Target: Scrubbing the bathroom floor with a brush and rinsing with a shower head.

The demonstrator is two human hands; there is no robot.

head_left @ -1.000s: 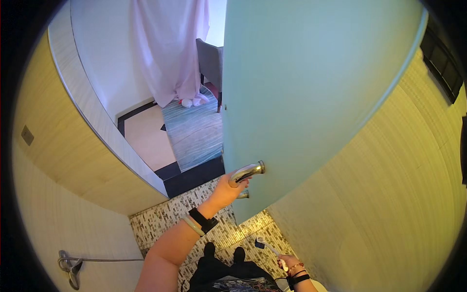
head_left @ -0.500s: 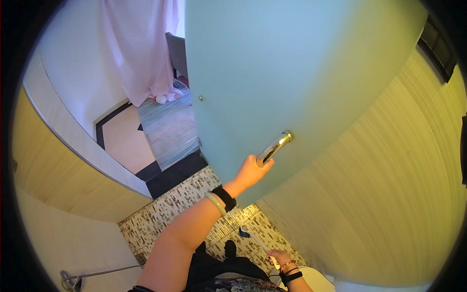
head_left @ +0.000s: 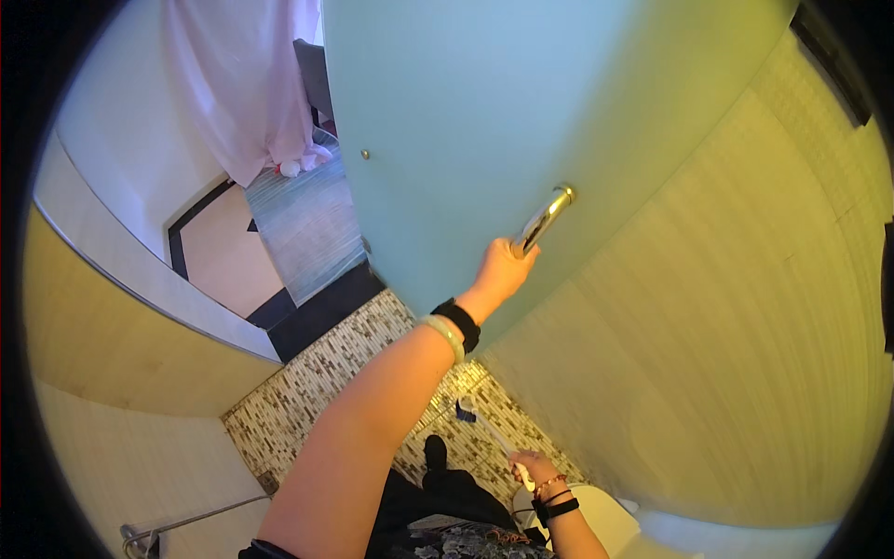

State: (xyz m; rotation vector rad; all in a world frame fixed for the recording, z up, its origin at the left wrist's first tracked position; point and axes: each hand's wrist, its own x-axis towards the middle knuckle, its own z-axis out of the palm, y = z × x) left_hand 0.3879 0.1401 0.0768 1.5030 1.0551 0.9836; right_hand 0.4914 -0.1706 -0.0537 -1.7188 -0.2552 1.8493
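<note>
My left hand [head_left: 507, 268] is wrapped round the lower end of a shiny metal pull handle [head_left: 549, 216]. The handle is fixed to a frosted, blue-green glass door [head_left: 466, 112] that stands ajar, with a gap along its left edge. Lower right, close to my body, my right hand [head_left: 535, 468] grips a scrubbing brush [head_left: 496, 434] by its white handle. Its head of dark blue bristles points away from me, above the floor. My left arm is stretched out and hides part of the mosaic floor [head_left: 321, 349].
Past the dark threshold [head_left: 326, 307] lie a striped blue-grey mat [head_left: 307, 219], a pink curtain [head_left: 247, 84] and a dark chair [head_left: 314, 79]. A white toilet [head_left: 605, 522] is at lower right, beside a beige wall [head_left: 708, 354]. A metal bar [head_left: 205, 515] runs along the left wall.
My left hand and the door handle have moved farther up in the picture, and my left arm reaches out more. The whole view has shifted slightly. The brush stays in my right hand.
</note>
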